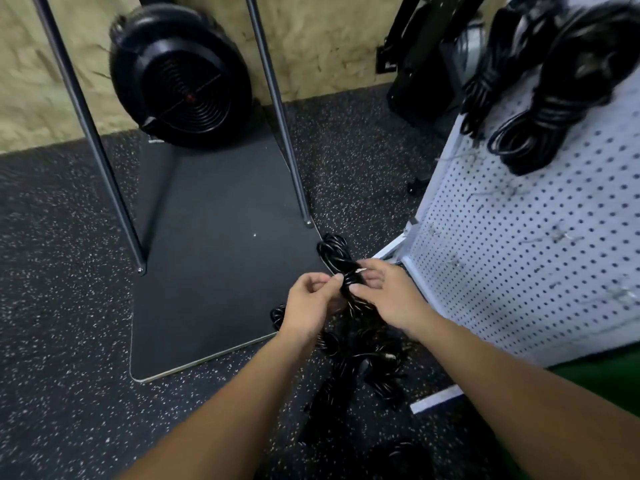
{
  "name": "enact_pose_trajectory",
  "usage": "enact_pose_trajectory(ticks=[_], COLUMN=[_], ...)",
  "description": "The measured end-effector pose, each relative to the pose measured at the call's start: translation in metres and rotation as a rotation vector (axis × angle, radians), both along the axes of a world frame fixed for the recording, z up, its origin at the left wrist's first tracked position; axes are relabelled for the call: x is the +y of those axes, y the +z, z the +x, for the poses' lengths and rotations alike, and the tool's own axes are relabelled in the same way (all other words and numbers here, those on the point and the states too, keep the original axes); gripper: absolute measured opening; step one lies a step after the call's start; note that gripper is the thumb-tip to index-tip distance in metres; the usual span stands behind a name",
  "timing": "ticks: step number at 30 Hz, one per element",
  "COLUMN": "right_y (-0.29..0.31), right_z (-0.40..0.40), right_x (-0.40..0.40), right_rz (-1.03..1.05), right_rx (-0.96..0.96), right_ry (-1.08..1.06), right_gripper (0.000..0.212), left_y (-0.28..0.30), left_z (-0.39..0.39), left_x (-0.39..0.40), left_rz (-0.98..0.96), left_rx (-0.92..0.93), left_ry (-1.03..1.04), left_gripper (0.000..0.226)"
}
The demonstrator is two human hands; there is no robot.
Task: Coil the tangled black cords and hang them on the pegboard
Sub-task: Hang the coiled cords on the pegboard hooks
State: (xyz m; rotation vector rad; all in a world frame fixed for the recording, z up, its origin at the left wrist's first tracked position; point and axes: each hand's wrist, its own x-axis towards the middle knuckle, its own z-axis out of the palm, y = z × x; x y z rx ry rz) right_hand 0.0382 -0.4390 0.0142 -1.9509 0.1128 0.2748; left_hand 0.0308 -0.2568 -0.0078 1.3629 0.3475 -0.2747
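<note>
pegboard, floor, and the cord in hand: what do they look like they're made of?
Pegboard: white painted sheet, probably metal or hardboard; regular hole grid, scuffed paint.
Floor: looks like recycled rubber matting; matte black with pale flecks.
Cord bundle, gripped by left hand and right hand: glossy black jacket, likely PVC or rubber; highlights on loops.

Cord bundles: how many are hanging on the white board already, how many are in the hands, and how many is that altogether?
Hanging on the pegboard: 2, the left hanging bundle and the right hanging bundle
Held by the left hand and right hand: 1, the held bundle
Total: 3
The loose cords on the floor are a tangle, not counted.
</note>
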Motion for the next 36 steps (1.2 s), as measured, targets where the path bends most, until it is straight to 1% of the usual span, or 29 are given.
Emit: enact_pose_trajectory(ticks=[2,3,5,6,8,10,12,15,19,24,30,36], right_y=[0.038,0.055,0.088,0.104,0.132,0.156,0.176,0.2,0.224,0.242,0.254,0.253], right_z=[-0.016,-0.024,-0.042,-0.05,-0.066,-0.081,-0.098,-0.124,-0.141,-0.133,-0.116,-0.103], right_x=[-0.006,-0.01,-0.019,-0.024,-0.035,-0.048,-0.06,-0.075,-0.09,-0.095,-0.098,-0.106], right_rz=[0.078,0.125,0.164,0.158,0.101,0.024,-0.005,-0.035,-0.011,-0.039,-0.026,-0.05], right_rx=[-0.01,-0.015,-0.037,-0.052,-0.109,-0.168,-0.216,-0.319,-0.42,-0.554,-0.613,-0.637], right_ry=[-0.01,-0.013,-0.02,-0.03,-0.062,-0.071,-0.107,-0.153,-0.238,-0.35,-0.399,-0.484], right_gripper=[0.039,0.035,0.033,0.031,0.025,0.028,0.029,0.031,0.035,0.039,0.036,0.039], left_y=[0.035,0.051,0.083,0.095,0.12,0.141,0.16,0.19,0.226,0.258,0.274,0.285], left_z=[-0.007,-0.009,-0.017,-0.021,-0.029,-0.039,-0.046,-0.058,-0.066,-0.053,-0.037,-0.024], left_x=[-0.008,-0.012,-0.022,-0.028,-0.042,-0.058,-0.072,-0.09,-0.109,-0.131,-0.143,-0.154], left_rz=[-0.072,-0.095,-0.134,-0.156,-0.179,-0.187,-0.195,-0.173,-0.182,-0.138,-0.066,-0.004], left_rx=[-0.02,-0.044,-0.096,-0.119,-0.185,-0.264,-0.302,-0.409,-0.509,-0.632,-0.714,-0.726], left_ry=[-0.074,-0.108,-0.145,-0.154,-0.196,-0.254,-0.307,-0.402,-0.467,-0.46,-0.436,-0.483], left_gripper=[0.058,0.056,0.037,0.032,0.029,0.024,0.022,0.022,0.027,0.026,0.025,0.025])
